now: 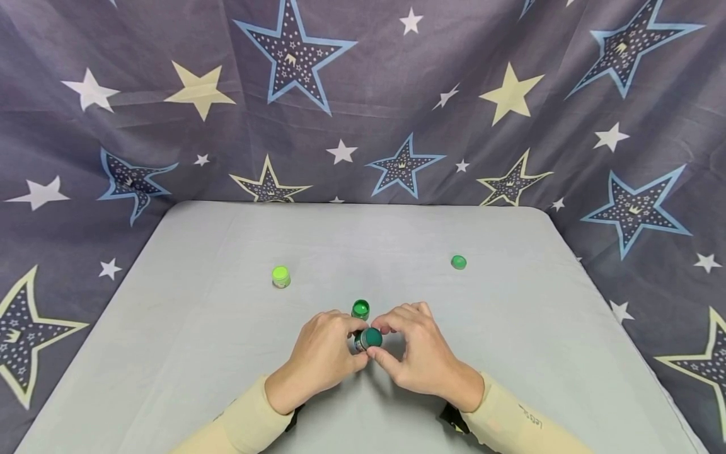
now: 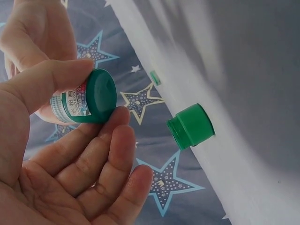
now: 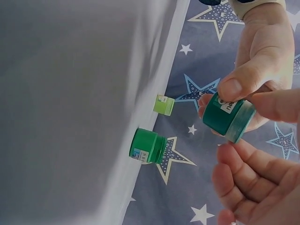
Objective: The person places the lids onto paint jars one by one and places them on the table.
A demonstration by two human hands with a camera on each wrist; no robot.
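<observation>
Just in front of the person, the left hand (image 1: 323, 350) holds a dark teal-green paint jar (image 1: 360, 343) between thumb and fingers. The right hand (image 1: 422, 353) pinches the rim of the jar's lid (image 3: 241, 122), with its thumb on one side and fingers on the other. The lid sits on the jar, and the jar is tilted with its lid toward the right hand. A printed label (image 2: 75, 104) shows on its side in the left wrist view. Right behind the hands stands a lidless bright green paint jar (image 1: 360, 309), its mouth up.
On the grey-covered table (image 1: 227, 353), a capped light green jar (image 1: 281, 276) stands further back on the left. A loose green lid (image 1: 459, 261) lies back right. A star-patterned curtain (image 1: 363, 101) hangs behind and around the table.
</observation>
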